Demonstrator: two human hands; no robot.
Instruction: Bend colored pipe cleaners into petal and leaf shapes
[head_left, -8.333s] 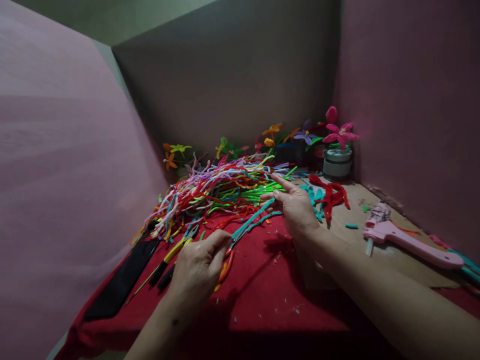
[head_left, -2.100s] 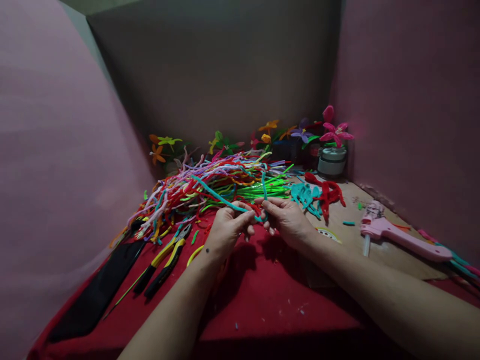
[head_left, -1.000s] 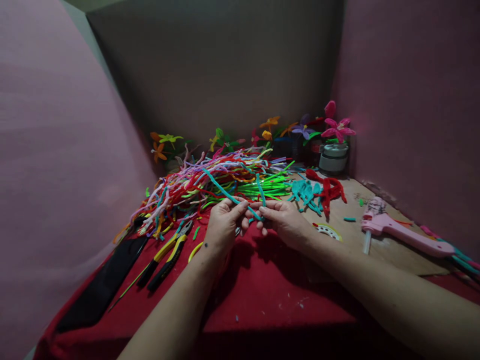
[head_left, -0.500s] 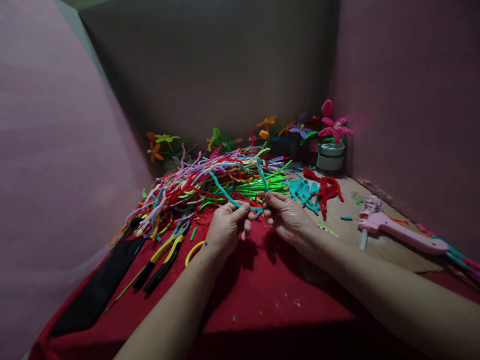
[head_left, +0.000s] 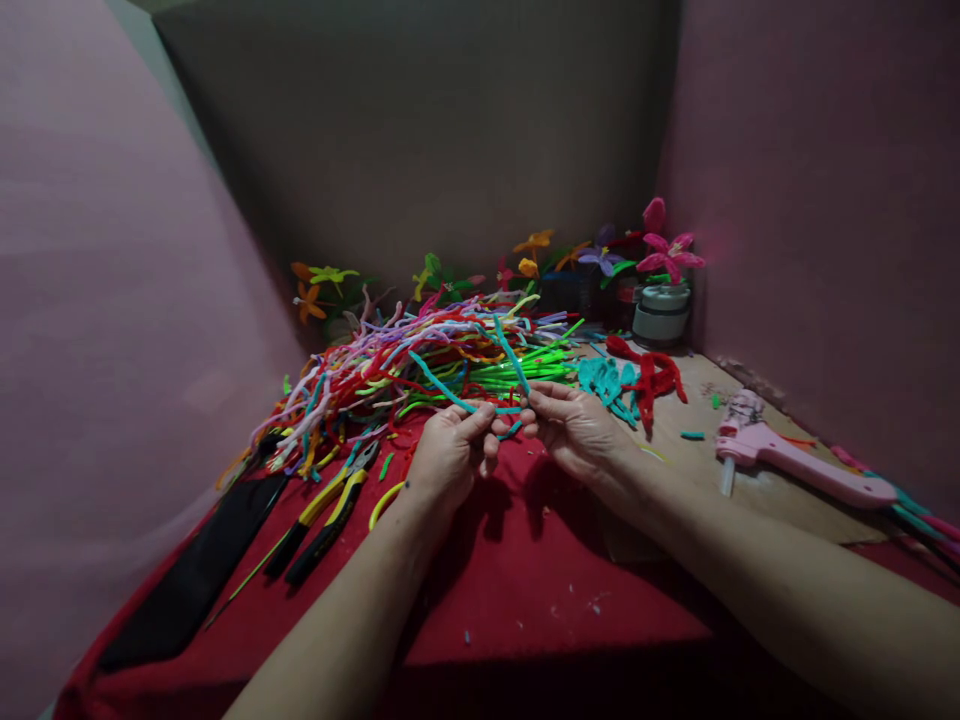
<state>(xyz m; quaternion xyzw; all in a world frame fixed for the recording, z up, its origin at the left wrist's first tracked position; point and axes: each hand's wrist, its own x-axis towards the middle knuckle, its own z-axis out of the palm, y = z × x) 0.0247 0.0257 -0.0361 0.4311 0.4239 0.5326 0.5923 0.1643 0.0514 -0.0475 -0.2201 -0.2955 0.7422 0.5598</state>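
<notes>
A turquoise pipe cleaner [head_left: 442, 382] is held between my two hands over the red-covered table. My left hand [head_left: 456, 445] pinches it between thumb and fingers, and one end sticks out up and to the left. With closed fingertips my right hand [head_left: 574, 430] grips the same pipe cleaner, whose other end rises past the thumb. A short stretch runs bent between the two hands. Just behind them lies a big heap of many-coloured pipe cleaners [head_left: 352, 375], with bright green ones [head_left: 536, 372] at its right.
Pliers [head_left: 330, 515] and a black flat object [head_left: 195, 575] lie at left. On a board [head_left: 682, 480] at right are turquoise loops [head_left: 607, 385], red loops [head_left: 652, 375] and a pink glue gun [head_left: 795, 465]. Pipe-cleaner flowers [head_left: 670, 257] stand along the back, one in a small pot [head_left: 661, 315].
My right hand has moved slightly left, closer to my left hand. The upright end of the turquoise pipe cleaner now leans further left.
</notes>
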